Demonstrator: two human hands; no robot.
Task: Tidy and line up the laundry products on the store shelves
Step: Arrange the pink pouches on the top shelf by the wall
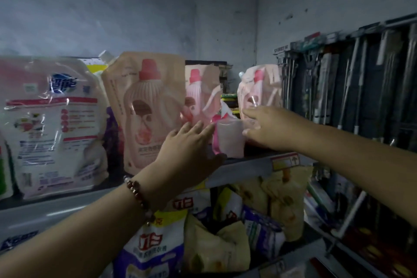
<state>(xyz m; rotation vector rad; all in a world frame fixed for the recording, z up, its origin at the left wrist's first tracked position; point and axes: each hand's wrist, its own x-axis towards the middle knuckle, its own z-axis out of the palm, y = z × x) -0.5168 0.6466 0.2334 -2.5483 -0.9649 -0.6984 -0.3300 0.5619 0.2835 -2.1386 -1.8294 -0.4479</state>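
My top shelf looks about half sorted, I judge: the big white refill bag on the left stands upright facing out, and the tall beige pouch beside it stands straight too, but the pink pouch behind leans and the one at the far right sits apart from the row, so the right end wants closing up. The shelf below, with its yellow and white packs slumped against each other, looks untouched. The piece I am on is the small pale pouch with pink trim, standing at the shelf's front edge between my hands. My left hand is spread open, fingers flat against its left side; my right hand reaches to its right top corner, fingers loosely curled, though whether they pinch it I cannot tell
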